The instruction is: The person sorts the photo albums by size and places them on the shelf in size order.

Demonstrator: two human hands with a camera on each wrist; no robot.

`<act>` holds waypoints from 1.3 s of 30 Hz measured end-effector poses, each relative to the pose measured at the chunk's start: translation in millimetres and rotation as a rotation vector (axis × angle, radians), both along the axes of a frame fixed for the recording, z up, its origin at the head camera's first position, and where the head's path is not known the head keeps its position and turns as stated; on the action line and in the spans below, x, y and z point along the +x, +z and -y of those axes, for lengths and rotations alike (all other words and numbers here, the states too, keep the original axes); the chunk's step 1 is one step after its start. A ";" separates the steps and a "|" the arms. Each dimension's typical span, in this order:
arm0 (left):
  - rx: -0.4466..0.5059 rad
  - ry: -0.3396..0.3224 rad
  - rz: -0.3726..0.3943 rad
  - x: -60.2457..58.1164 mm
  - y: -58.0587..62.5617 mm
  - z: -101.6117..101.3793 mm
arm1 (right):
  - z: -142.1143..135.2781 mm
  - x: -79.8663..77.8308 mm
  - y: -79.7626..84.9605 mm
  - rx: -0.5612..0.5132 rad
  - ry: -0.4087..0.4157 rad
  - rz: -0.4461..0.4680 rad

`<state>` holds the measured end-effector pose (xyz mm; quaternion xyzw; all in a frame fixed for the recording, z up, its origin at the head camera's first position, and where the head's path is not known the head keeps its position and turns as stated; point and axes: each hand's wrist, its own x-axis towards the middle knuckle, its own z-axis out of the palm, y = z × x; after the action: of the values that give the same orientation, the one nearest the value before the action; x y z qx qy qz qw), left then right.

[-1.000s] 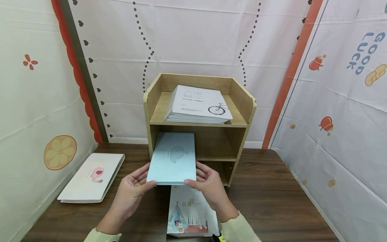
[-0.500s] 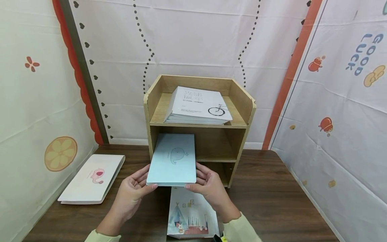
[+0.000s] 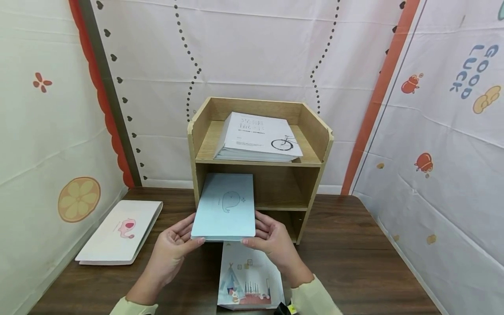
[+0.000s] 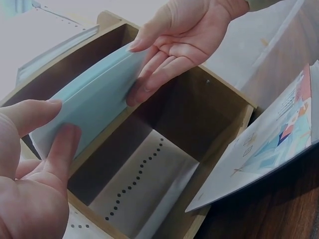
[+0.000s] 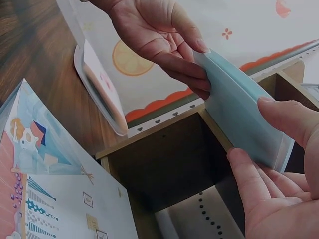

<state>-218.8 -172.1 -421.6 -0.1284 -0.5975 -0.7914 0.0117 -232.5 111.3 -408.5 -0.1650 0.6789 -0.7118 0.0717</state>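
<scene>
A light blue notebook with a whale drawing lies flat, its far part inside the left side of the middle compartment of a wooden shelf. My left hand grips its near left corner, thumb at the front edge and fingers under the side. At the near right corner my right hand holds it the same way. Both wrist views show the blue notebook pinched between the two hands, over the shelf's lower divider. The compartment below shows its dotted back cloth in those views.
A thick white book with a bicycle picture lies on the top shelf. On the table's left is a white notebook with a pink elephant. A book with a tent picture sits in front of the shelf, under the hands. Printed cloth walls the table's back and sides.
Almost nothing has moved. Both hands keep their hold on the blue notebook at the middle compartment; the whole view has shifted slightly.
</scene>
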 end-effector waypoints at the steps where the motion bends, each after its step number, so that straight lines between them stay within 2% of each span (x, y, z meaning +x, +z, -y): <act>1: 0.003 -0.002 -0.002 -0.5 -0.3 0.1 | -0.1 -0.2 -0.2 0.006 -0.005 -0.004; 8: 0.003 -0.007 -0.015 -3.7 -1.8 -0.5 | -0.3 -1.1 -1.2 0.023 -0.036 -0.021; 17: -0.019 0.032 0.011 -5.0 -0.4 -3.2 | 1.4 -1.6 -0.7 -0.004 -0.049 -0.028; 30: 0.003 0.072 0.022 -9.0 -1.8 -4.7 | 4.2 -5.7 -4.9 -0.014 -0.062 -0.057; 39: 0.000 0.077 0.026 -11.9 -3.7 -4.8 | 5.0 -7.7 -7.1 -0.009 -0.080 -0.060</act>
<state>-230.7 -167.3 -425.3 -0.0949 -0.6023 -0.7919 0.0345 -240.2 106.3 -415.6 -0.1591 0.6835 -0.7121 0.0219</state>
